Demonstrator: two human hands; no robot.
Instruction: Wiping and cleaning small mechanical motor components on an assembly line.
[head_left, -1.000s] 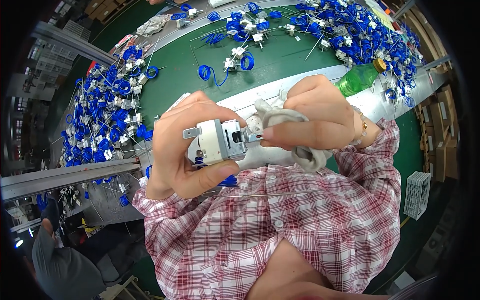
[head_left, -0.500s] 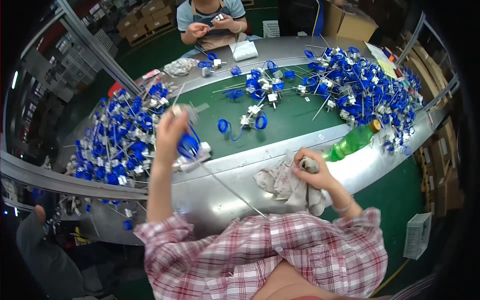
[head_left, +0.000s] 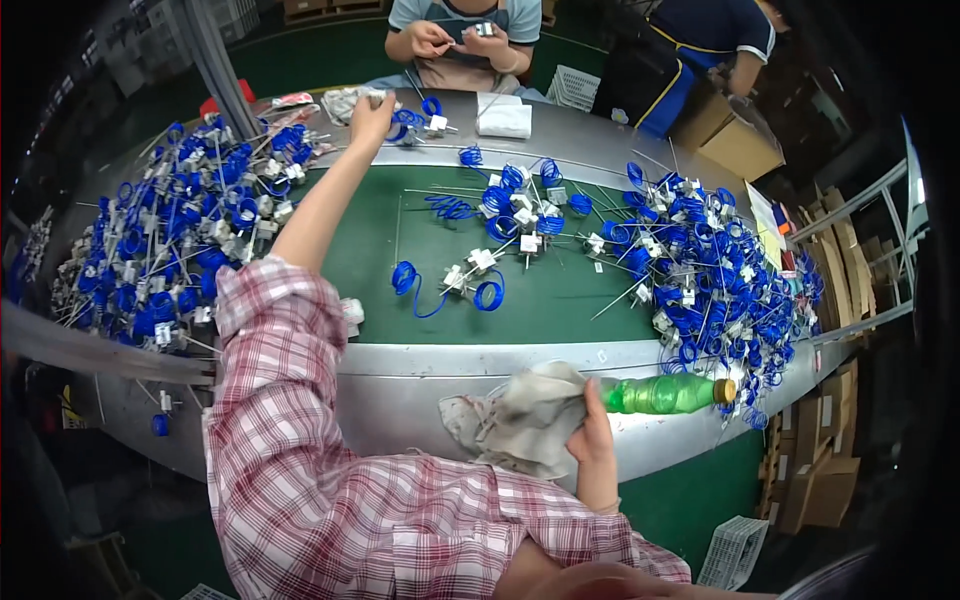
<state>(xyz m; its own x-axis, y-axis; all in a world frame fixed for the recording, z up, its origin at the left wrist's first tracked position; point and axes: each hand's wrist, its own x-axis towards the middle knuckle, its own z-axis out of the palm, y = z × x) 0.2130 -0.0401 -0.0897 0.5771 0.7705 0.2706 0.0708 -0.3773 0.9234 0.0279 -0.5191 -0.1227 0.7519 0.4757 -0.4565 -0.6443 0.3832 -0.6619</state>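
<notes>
My left arm stretches far across the table. At its end, my left hand [head_left: 370,122] is beside a crumpled cloth [head_left: 342,104] and a blue coiled tube [head_left: 404,126] with a small white block [head_left: 437,123] near it. Its fingertips are partly hidden, and whether they grip anything does not show. Low in the middle, my right hand [head_left: 592,442] holds a grey cloth [head_left: 540,420] that hangs spread over the metal edge. Just beyond that hand lies a green plastic bottle [head_left: 660,394] with an orange cap. Several coil-and-block parts [head_left: 520,205] rest on the green surface.
Heaps of blue coiled parts with thin rods lie at left [head_left: 170,240] and right [head_left: 710,265]. A person [head_left: 460,45] sits opposite, hands on a small part. White folded paper [head_left: 503,116] lies before them. A metal post [head_left: 215,60] stands far left; another person [head_left: 715,40] is behind.
My left hand has moved from the near left, where it had a blue coil with a rod, to the far edge. The cloth in my right hand was bunched and is now spread out.
</notes>
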